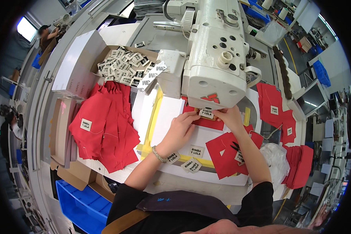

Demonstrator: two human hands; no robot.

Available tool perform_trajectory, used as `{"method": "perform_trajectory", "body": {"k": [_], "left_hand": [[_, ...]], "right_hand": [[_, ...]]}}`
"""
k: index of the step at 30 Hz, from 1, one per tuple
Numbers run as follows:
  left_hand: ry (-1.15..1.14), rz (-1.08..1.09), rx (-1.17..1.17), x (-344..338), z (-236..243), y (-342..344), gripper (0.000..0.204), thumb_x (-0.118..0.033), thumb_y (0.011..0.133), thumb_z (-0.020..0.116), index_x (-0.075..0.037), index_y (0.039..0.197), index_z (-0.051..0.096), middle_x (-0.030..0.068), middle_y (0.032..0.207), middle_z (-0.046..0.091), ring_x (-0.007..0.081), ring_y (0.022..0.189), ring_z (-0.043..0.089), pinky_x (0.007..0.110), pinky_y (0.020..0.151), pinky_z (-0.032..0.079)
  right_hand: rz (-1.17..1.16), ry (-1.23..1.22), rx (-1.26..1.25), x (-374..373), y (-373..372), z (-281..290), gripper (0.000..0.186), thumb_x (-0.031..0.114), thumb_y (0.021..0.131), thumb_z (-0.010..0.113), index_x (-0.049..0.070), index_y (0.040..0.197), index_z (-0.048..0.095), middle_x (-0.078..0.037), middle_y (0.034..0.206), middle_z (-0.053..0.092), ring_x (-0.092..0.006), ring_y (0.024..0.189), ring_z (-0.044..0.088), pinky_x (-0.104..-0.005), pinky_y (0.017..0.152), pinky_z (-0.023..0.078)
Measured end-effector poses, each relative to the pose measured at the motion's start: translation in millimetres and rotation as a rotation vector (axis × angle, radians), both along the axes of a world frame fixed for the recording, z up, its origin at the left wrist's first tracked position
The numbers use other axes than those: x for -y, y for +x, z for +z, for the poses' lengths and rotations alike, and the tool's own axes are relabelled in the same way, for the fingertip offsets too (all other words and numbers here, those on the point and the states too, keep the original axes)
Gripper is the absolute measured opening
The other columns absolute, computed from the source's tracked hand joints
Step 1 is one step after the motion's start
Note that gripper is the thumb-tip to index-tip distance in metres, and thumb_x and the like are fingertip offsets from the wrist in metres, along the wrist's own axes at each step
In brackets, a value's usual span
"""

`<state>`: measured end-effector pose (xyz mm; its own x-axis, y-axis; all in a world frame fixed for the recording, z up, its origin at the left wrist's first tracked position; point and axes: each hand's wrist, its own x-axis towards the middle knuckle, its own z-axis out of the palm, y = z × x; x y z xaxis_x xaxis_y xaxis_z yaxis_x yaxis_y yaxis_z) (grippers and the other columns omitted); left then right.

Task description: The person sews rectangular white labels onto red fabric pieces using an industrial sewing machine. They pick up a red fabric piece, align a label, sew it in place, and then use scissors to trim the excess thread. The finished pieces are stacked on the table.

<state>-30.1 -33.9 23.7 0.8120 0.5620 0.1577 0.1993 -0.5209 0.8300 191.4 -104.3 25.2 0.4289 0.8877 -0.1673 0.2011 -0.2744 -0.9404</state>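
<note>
Under the head of the white sewing machine (218, 58), a pale fabric label (206, 113) with dark lettering lies on a red fabric piece (210, 124). My left hand (182, 125) rests at the label's left side, fingers stretched flat over the red fabric. My right hand (228, 116) is closed at the label's right edge, thumb and fingertips pinched together there. The machine head hides the label's top edge and the needle area. Several loose labels (197, 151) lie on the white work surface near my left wrist.
A large stack of red pieces (101, 128) lies left, beside an open box (99, 62) of labels. Black thread snips (235, 146) lie on red pieces (222, 152) by my right forearm. A clear plastic bag (273, 162) and a red stack (300, 165) are at right; a blue bin (80, 206) is lower left.
</note>
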Motion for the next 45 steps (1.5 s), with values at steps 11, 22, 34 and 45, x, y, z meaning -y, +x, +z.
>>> {"method": "perform_trajectory", "body": {"k": [11,22,34,45], "left_hand": [[0.564,0.001,-0.188,24.5,-14.6,16.5,0.056,-0.034,0.09,0.058,-0.004,0.136,0.047,0.0146,0.138,0.049,0.0268,0.126,0.045,0.044,0.102,0.031],[0.698,0.053,-0.3,27.2,-12.6,23.8,0.066,-0.046,0.087,0.059,-0.003,0.135,0.048,0.0147,0.137,0.051,0.0261,0.127,0.045,0.044,0.099,0.033],[0.765,0.028,-0.345,34.2,-18.5,22.4,0.068,-0.05,0.087,0.058,-0.003,0.135,0.049,0.0188,0.141,0.047,0.0274,0.128,0.045,0.045,0.098,0.035],[0.754,0.002,-0.328,34.4,-14.3,25.7,0.069,-0.051,0.087,0.057,-0.001,0.134,0.048,0.0215,0.137,0.048,0.0306,0.127,0.045,0.044,0.097,0.035]], "right_hand": [[0.05,0.075,0.31,-14.1,8.0,-10.1,0.02,0.011,0.074,0.071,-0.002,0.088,0.07,-0.015,0.069,0.069,-0.0232,0.064,0.071,-0.033,0.061,0.053],[0.085,-0.003,0.227,-17.0,7.4,0.4,0.022,0.012,0.073,0.069,-0.002,0.09,0.068,-0.016,0.066,0.067,-0.0251,0.062,0.07,-0.0325,0.058,0.053],[0.054,0.065,0.3,-14.7,1.8,-2.9,0.026,0.015,0.074,0.07,0.001,0.095,0.069,-0.019,0.077,0.069,-0.0329,0.074,0.069,-0.0352,0.067,0.053],[0.071,0.089,0.4,-15.5,-1.2,0.9,0.025,0.018,0.076,0.069,0.002,0.095,0.069,-0.018,0.075,0.068,-0.0336,0.071,0.068,-0.0359,0.064,0.053]]}}
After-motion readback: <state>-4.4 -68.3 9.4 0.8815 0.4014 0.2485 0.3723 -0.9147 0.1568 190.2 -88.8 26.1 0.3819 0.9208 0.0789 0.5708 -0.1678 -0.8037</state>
